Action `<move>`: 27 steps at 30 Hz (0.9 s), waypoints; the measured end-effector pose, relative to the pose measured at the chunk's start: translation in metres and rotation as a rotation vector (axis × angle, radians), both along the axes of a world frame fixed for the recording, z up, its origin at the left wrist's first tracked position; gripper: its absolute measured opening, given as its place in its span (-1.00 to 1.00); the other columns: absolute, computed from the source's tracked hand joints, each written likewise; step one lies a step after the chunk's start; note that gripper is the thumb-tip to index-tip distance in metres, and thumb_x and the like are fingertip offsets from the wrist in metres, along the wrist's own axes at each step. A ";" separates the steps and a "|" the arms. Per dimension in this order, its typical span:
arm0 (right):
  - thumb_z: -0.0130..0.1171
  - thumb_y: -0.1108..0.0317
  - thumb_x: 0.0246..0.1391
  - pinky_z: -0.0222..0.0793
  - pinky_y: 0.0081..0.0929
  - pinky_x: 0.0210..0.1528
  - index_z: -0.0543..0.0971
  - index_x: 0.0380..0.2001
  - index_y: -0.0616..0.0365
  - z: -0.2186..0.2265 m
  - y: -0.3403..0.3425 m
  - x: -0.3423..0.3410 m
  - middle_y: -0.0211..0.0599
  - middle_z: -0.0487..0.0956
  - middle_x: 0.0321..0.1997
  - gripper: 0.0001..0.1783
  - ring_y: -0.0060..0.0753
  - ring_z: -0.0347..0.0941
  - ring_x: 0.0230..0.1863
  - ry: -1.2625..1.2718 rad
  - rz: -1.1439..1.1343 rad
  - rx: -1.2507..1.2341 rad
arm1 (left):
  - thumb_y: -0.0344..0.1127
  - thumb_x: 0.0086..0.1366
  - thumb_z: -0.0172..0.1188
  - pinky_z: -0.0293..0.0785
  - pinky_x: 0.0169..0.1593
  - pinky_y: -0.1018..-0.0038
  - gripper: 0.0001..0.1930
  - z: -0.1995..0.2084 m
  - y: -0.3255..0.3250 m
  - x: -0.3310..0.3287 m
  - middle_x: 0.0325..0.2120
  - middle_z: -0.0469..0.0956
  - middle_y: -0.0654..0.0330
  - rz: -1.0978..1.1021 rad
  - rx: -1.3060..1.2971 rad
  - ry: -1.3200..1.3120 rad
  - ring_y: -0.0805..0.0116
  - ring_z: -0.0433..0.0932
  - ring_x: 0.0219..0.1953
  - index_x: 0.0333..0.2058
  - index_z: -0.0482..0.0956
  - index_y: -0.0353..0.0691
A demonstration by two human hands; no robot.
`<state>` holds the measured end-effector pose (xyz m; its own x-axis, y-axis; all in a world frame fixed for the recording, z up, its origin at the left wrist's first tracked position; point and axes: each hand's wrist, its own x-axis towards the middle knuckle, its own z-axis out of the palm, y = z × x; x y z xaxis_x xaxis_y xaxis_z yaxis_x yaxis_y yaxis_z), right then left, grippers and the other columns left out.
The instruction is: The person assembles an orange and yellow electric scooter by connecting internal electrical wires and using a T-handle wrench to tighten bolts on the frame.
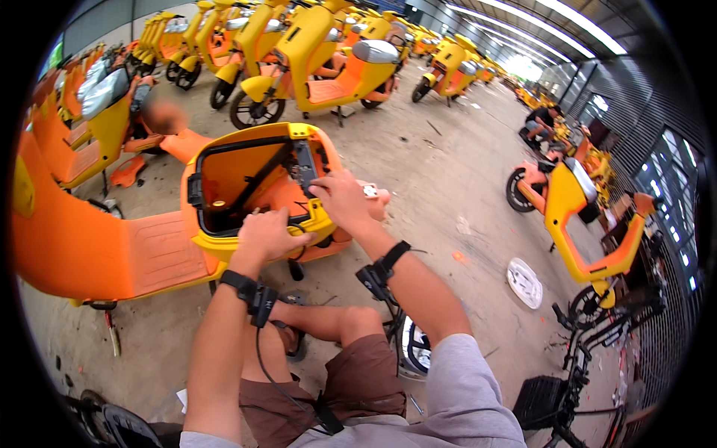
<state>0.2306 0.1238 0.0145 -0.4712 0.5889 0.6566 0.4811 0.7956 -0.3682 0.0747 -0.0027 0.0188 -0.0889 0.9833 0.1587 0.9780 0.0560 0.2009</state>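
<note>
An orange and yellow scooter [160,250] stands in front of me, its under-seat compartment [188,179] uncovered and showing a black-edged opening. My left hand [269,235] is at the compartment's near edge, fingers curled over the yellow rim and thumb stretched to the right beside a dark cable [299,224]. On the right side, my right hand [345,200] bends over the rim with its fingertips pressed together beside a black panel [305,172]. Whatever those fingertips hold is hidden. Inside, a dark bar [261,179] crosses the compartment at a slant.
Rows of yellow scooters [310,67] stand behind. Another person [175,116] is beyond my scooter, and one [539,123] crouches far right. A white oval part [524,284] lies on the floor. A yellow scooter frame [575,224] and black metal frame [571,366] stand right.
</note>
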 end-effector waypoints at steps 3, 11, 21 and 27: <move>0.30 0.24 0.05 0.47 -0.24 -0.07 0.75 -0.34 0.08 0.003 -0.004 -0.003 -0.29 0.63 -0.31 -0.81 -0.15 0.51 -0.13 -0.030 -0.056 0.004 | 0.51 0.11 0.08 0.50 -0.08 0.19 -0.19 -0.001 0.000 -0.002 -0.32 0.67 -0.02 -0.009 0.001 0.019 0.02 0.65 -0.20 -0.23 0.58 -0.29; 0.27 0.31 0.08 0.45 -0.23 -0.02 0.70 -0.24 0.10 -0.008 -0.014 0.000 -0.29 0.59 -0.21 -0.81 -0.14 0.45 -0.02 0.050 -0.114 0.048 | 0.52 0.10 0.09 0.49 -0.15 0.21 -0.19 0.001 0.004 0.002 -0.34 0.66 -0.01 -0.018 -0.009 0.017 0.04 0.65 -0.21 -0.24 0.60 -0.28; 0.17 0.37 0.12 0.48 -0.25 -0.05 0.67 -0.13 0.14 -0.093 -0.091 0.183 -0.15 0.65 -0.19 -0.74 -0.09 0.57 -0.13 -0.070 -0.052 -0.324 | 0.49 0.11 0.11 0.49 -0.08 0.11 -0.20 0.002 0.006 0.009 -0.33 0.65 -0.13 -0.013 0.002 -0.036 -0.07 0.64 -0.18 -0.23 0.59 -0.30; 0.16 0.17 0.13 0.51 -0.28 -0.09 0.70 -0.15 0.13 -0.166 -0.170 0.372 -0.05 0.70 -0.24 -0.66 -0.06 0.64 -0.17 -0.149 -0.432 -0.892 | 0.42 0.16 0.11 0.49 -0.04 0.09 -0.23 0.000 0.000 0.001 -0.23 0.65 -0.16 0.038 0.018 -0.018 -0.13 0.61 -0.09 -0.05 0.58 -0.26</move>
<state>0.6022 -0.0460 -0.1514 -0.1423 0.9772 -0.1574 0.7534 0.0038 -0.6575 0.0762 -0.0027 0.0186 -0.1296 0.9761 0.1744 0.9714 0.0897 0.2199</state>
